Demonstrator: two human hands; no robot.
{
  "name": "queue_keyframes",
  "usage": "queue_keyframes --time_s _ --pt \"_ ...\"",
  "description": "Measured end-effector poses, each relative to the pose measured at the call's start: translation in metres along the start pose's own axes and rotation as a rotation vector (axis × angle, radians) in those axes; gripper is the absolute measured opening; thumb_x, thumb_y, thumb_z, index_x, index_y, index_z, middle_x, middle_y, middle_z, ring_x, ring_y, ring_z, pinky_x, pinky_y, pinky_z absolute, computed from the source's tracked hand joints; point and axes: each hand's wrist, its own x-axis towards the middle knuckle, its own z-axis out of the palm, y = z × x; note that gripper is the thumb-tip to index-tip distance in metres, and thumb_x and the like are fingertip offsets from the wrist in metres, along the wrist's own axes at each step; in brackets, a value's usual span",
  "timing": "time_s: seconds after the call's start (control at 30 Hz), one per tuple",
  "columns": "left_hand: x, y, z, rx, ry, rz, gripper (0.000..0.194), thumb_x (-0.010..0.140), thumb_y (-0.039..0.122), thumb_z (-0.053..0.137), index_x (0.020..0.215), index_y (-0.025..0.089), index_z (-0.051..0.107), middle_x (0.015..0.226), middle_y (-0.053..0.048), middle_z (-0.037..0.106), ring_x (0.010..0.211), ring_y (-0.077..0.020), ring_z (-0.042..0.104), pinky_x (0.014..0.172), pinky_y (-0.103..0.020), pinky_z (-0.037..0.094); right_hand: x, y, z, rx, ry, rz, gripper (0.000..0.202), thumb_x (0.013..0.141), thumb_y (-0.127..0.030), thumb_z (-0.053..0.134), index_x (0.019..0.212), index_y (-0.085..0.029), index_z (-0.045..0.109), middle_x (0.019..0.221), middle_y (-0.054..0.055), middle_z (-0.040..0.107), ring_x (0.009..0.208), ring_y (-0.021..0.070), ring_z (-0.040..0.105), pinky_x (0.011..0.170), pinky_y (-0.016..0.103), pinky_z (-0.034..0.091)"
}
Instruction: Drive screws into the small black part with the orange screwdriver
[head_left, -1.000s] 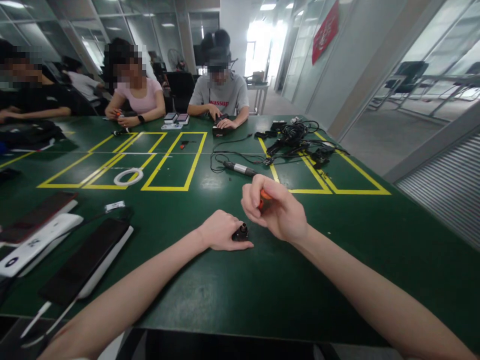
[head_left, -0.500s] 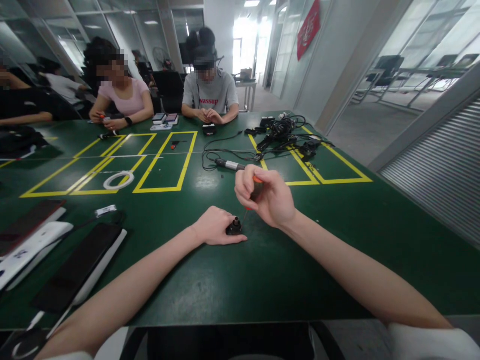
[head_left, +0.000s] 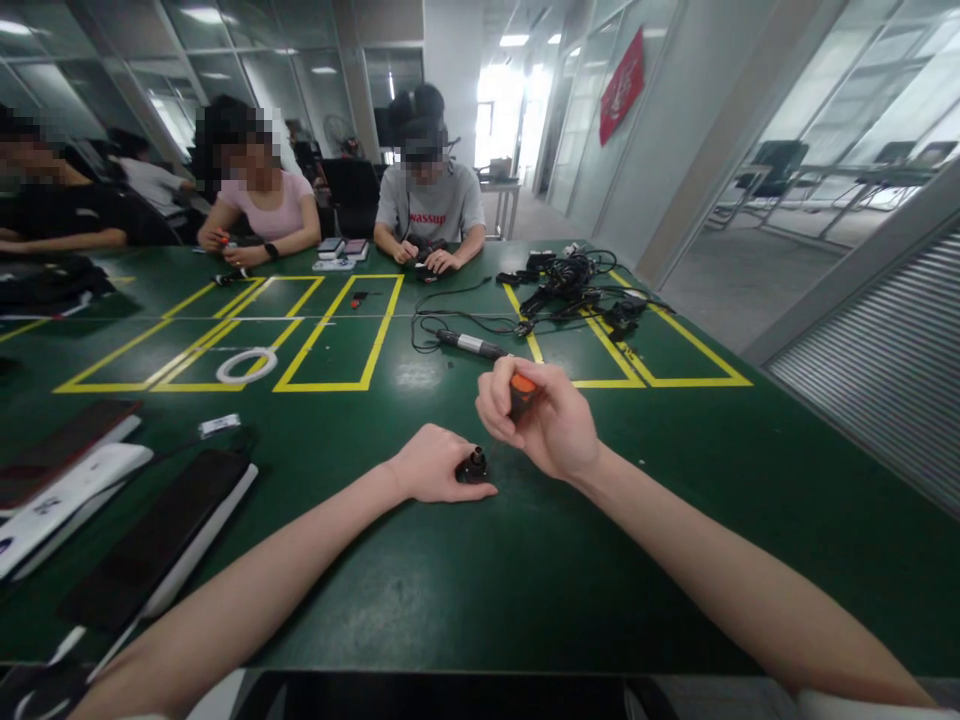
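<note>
My left hand (head_left: 437,466) rests on the green table, closed around a small black cylindrical part (head_left: 474,466) whose narrow upper end points up. Its lower portion is partly hidden by my thumb and fingers. Above and to the right, my right hand (head_left: 544,418) grips a screwdriver (head_left: 523,392) by its orange and black handle. The thin shaft slants down toward the black part; whether its tip touches is too small to tell. Just beyond the right hand lies a grey and black pen-shaped tool (head_left: 471,343) with a cable.
Tangled black cables (head_left: 566,285) lie at the back right. A white ring (head_left: 247,365) sits amid yellow tape outlines. Phones on white power banks (head_left: 161,535) occupy the near left. Across the table, a person in a grey shirt (head_left: 429,200) and others work.
The view has tipped up slightly, so everything sits lower. My right hand has turned a little, showing more of the screwdriver's orange handle end. The person opposite has moved their hands apart.
</note>
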Motion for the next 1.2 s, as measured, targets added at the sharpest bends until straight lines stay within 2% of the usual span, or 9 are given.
queue_keyframes --time_s 0.17,0.33,0.5,0.6,0.73,0.9,1.0,1.1,1.2 --pt "0.0005 -0.0002 -0.0001 -0.001 -0.01 -0.011 0.055 0.091 0.067 0.062 0.064 0.019 0.061 0.063 -0.003 0.068 0.057 -0.0176 0.064 0.054 -0.029 0.031 -0.0006 0.0013 0.0012 0.055 -0.003 -0.02 0.025 0.09 -0.045 0.061 0.087 -0.022 0.052 0.057 -0.008 0.052 0.037 0.006 0.031 0.039 0.019 0.022" --pt "0.0 -0.0008 0.0011 0.031 0.007 -0.019 0.055 0.092 0.068 0.06 0.066 0.019 0.062 0.064 -0.004 0.068 0.058 -0.019 0.065 0.055 -0.03 0.033 0.0006 0.0023 0.0015 -0.021 0.033 -0.011 0.032 0.094 -0.046 0.057 0.075 -0.021 0.05 0.056 -0.004 0.056 0.038 0.008 0.043 0.039 0.021 0.031" --pt "-0.0002 0.0004 -0.0004 0.01 0.003 -0.007 0.056 0.092 0.067 0.06 0.063 0.019 0.061 0.065 -0.004 0.07 0.058 -0.0179 0.065 0.055 -0.029 0.033 0.0001 0.0029 0.0031 0.016 0.057 -0.04 0.026 0.09 -0.048 0.06 0.092 -0.022 0.052 0.059 -0.007 0.054 0.038 0.0063 0.031 0.039 0.019 0.022" --pt "0.0001 0.0009 -0.0007 0.014 0.004 -0.007 0.056 0.092 0.067 0.06 0.063 0.019 0.061 0.065 -0.005 0.07 0.058 -0.0184 0.066 0.054 -0.03 0.032 0.0002 0.003 0.0041 0.021 0.075 -0.041 0.022 0.088 -0.041 0.062 0.086 -0.023 0.049 0.059 -0.008 0.053 0.037 0.0065 0.034 0.038 0.019 0.025" --pt "0.001 0.0014 -0.0006 0.024 -0.01 -0.002 0.057 0.093 0.068 0.059 0.064 0.019 0.062 0.064 -0.005 0.069 0.059 -0.0191 0.066 0.055 -0.029 0.032 -0.0007 0.0034 0.0037 -0.032 0.072 -0.036 0.036 0.093 -0.048 0.055 0.07 -0.02 0.053 0.054 -0.004 0.052 0.038 0.0079 0.04 0.038 0.022 0.028" --pt "0.0022 0.0028 -0.0013 0.018 -0.022 -0.02 0.058 0.092 0.069 0.059 0.066 0.018 0.064 0.063 -0.005 0.069 0.058 -0.0194 0.065 0.054 -0.029 0.031 -0.0033 0.0039 0.0036 -0.009 0.074 -0.065 0.027 0.087 -0.049 0.061 0.091 -0.022 0.054 0.063 -0.005 0.06 0.038 0.0075 0.036 0.039 0.021 0.026" --pt "0.0027 0.003 -0.0011 -0.001 -0.022 -0.019 0.058 0.092 0.069 0.059 0.065 0.018 0.064 0.063 -0.005 0.069 0.057 -0.0188 0.065 0.054 -0.029 0.032 -0.0031 0.004 0.0043 -0.015 0.091 -0.061 0.024 0.087 -0.043 0.063 0.083 -0.022 0.052 0.061 -0.005 0.058 0.039 0.0073 0.039 0.04 0.021 0.028" --pt "0.0029 0.0023 -0.0005 -0.005 -0.026 -0.02 0.058 0.092 0.069 0.059 0.065 0.018 0.064 0.06 -0.004 0.067 0.057 -0.0195 0.065 0.053 -0.029 0.032 -0.0031 0.0053 0.0044 -0.057 0.108 -0.023 0.037 0.093 -0.05 0.057 0.072 -0.02 0.057 0.052 -0.004 0.052 0.038 0.0084 0.04 0.039 0.023 0.027" --pt "0.0028 0.0017 -0.0001 -0.004 -0.019 -0.017 0.058 0.091 0.07 0.059 0.065 0.018 0.063 0.06 -0.004 0.067 0.058 -0.0202 0.067 0.053 -0.029 0.032 -0.0042 0.0073 0.004 -0.039 0.084 -0.037 0.042 0.093 -0.058 0.054 0.079 -0.019 0.061 0.051 -0.004 0.053 0.037 0.0087 0.037 0.038 0.023 0.025"
